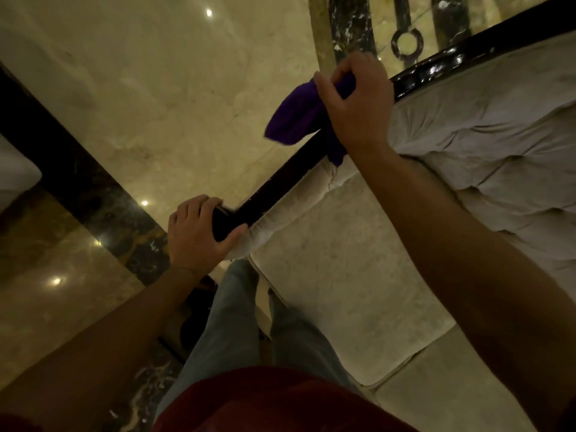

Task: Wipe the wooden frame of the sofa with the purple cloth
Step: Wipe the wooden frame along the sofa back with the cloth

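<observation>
A dark glossy wooden frame (280,185) runs diagonally along the top of the sofa's arm and curves on behind the backrest at upper right. My right hand (358,104) presses the purple cloth (293,116) around the frame near its middle; cloth ends hang out on both sides of the hand. My left hand (196,232) clasps the rounded near end of the frame, thumb on the sofa side.
The pale sofa seat cushion (343,275) and tufted backrest (498,145) lie right of the frame. Polished marble floor (156,104) with a dark inlaid band (78,185) spreads to the left. My legs in jeans (237,322) stand against the sofa's front corner.
</observation>
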`<state>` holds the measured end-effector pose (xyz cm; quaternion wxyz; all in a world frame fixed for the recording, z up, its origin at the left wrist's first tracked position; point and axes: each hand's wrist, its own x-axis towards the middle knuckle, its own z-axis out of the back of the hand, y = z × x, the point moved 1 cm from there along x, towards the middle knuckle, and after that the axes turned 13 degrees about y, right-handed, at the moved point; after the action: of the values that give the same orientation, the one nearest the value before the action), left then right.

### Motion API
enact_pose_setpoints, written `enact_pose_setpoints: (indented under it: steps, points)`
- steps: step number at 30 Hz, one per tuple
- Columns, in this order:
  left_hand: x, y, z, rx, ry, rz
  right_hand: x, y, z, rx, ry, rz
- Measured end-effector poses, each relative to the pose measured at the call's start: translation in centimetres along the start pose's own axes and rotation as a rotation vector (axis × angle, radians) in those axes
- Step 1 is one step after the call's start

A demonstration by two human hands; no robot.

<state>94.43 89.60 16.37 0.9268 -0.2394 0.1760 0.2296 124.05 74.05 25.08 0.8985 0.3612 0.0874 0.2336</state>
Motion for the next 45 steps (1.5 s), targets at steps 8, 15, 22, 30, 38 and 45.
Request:
enact_pose_setpoints:
  steps: [8,15,22,30,38,45]
  points:
    - [5.2,-11.1,11.5,-0.411,-0.11,-0.366,-2.9,7.5,4.6,0.1,-0.063,0.124]
    - [4.6,-18.8,16.2,-1.096,0.121,-0.364,-6.0,10.4,7.5,0.096,-0.203,0.215]
    - [3.5,-20.2,13.1,-1.905,0.565,-0.069,-10.4,7.2,4.9,-0.047,0.031,0.107]
    - [3.2,-23.2,8.7,-1.723,0.316,0.035,-12.5,2.2,6.8,0.485,-0.034,-0.131]
    - [3.7,-24.1,8.2,-0.989,0.133,-0.173,-14.2,-1.6,6.8,0.562,0.125,-0.22]
    - [5.4,-22.0,7.8,-0.997,0.113,-0.178,-12.1,-1.6,6.6,0.276,0.307,-0.071]
